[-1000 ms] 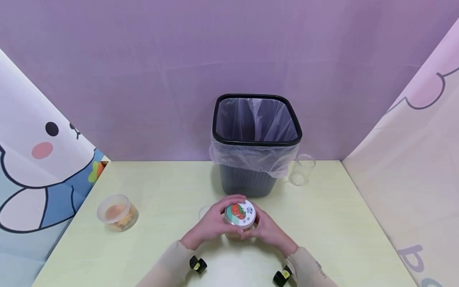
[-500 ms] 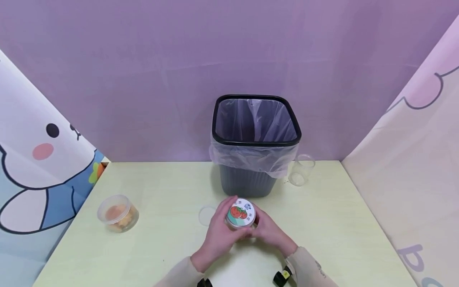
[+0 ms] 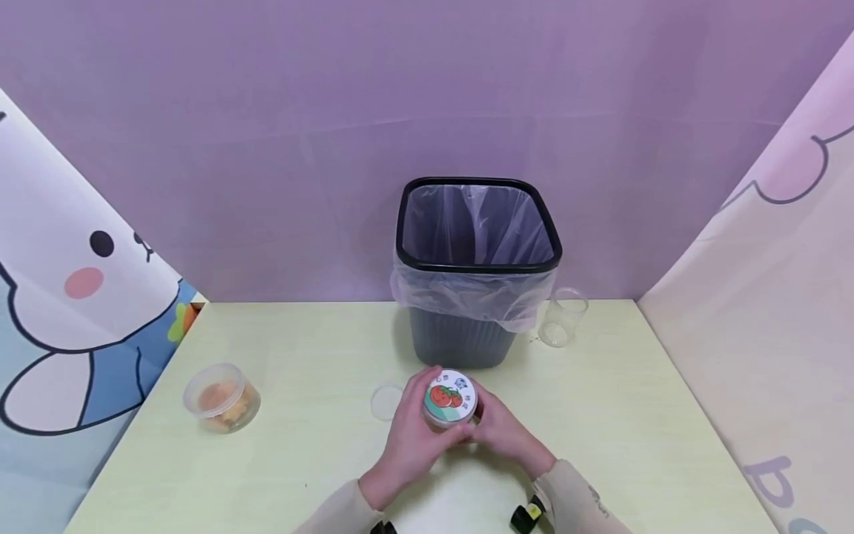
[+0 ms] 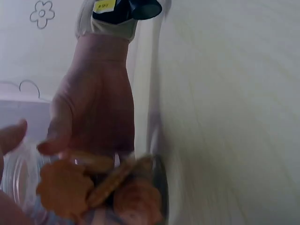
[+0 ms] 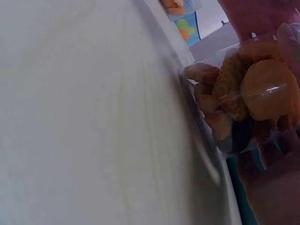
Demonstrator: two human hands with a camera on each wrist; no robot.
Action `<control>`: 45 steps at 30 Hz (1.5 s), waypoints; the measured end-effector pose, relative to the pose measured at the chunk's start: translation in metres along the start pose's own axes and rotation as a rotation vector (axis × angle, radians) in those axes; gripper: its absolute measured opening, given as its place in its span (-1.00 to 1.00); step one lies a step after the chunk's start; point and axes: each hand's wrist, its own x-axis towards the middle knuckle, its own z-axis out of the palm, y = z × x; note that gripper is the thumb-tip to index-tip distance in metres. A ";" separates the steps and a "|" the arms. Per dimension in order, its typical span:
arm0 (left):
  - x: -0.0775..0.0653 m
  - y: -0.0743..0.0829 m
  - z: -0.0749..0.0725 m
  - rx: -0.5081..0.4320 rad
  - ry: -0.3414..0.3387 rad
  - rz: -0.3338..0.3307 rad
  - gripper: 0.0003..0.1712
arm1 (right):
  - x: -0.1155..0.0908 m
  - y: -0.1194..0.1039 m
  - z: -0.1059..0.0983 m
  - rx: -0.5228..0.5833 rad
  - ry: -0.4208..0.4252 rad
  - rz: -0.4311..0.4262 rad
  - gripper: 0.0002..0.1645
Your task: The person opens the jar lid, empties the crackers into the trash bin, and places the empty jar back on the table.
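- The bin [image 3: 463,341] stands near the jar [image 5: 234,91], at its twelve o'clock; we should keep our knuckles off it.
- Our left hand [image 3: 408,437] is partly closed, fingers curled round the lid [image 3: 451,396] from nine o'clock.
- Our right hand [image 3: 502,429], likewise bent, grips the jar's body from four o'clock; we should let it steady.
- The jar is upright between both hands; its clear wall probably flexes, so we'd squeeze lightly.
- The lid faces up; even pressure seems best.

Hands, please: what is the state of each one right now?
Left hand: closed, holding the jar.
Right hand: closed, holding the same jar from the other side.
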 end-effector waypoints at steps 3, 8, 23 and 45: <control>0.006 -0.007 -0.005 -0.047 -0.066 0.023 0.12 | 0.000 0.000 0.000 -0.003 0.002 -0.005 0.05; 0.023 -0.017 -0.019 -0.135 -0.263 0.056 0.08 | 0.001 0.000 -0.001 0.011 -0.011 -0.017 0.04; 0.090 -0.034 -0.047 -0.511 -0.944 -0.015 -0.03 | 0.000 0.000 0.001 0.033 -0.033 -0.041 0.06; 0.035 -0.021 -0.025 -0.339 -0.339 -0.108 -0.08 | 0.003 -0.003 0.003 0.055 -0.028 -0.032 0.15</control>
